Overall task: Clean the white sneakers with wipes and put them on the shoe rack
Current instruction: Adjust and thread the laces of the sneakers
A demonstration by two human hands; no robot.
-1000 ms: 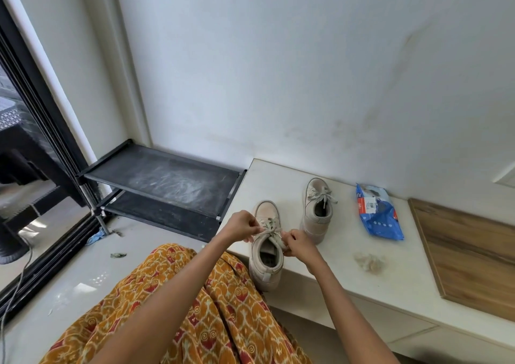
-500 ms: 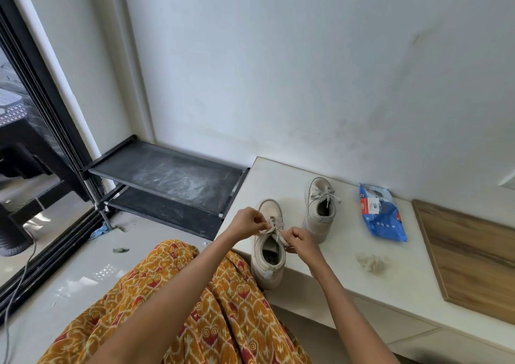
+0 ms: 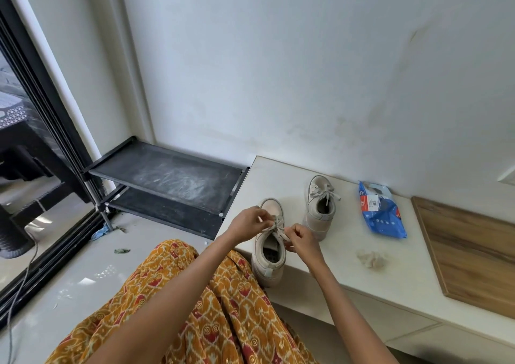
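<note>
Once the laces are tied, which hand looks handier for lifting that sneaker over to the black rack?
Probably the left hand: the shoe rack stands on its side of the near sneaker, while the right hand would have to cross over.

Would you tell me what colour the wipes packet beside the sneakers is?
The wipes packet is blue with a white label, seen in the head view.

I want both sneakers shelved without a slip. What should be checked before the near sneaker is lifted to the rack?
1. Laces tied on the near sneaker: not ok, left hand and right hand each pinch a lace.
2. Far sneaker laced: ok, bow visible.
3. Rack top shelf free: ok, though dusty.
4. Near sneaker steady: not ok, heel at the ledge edge.
5. Sneakers clean: cannot tell.
6. Used wipe out of the way: ok.
</note>
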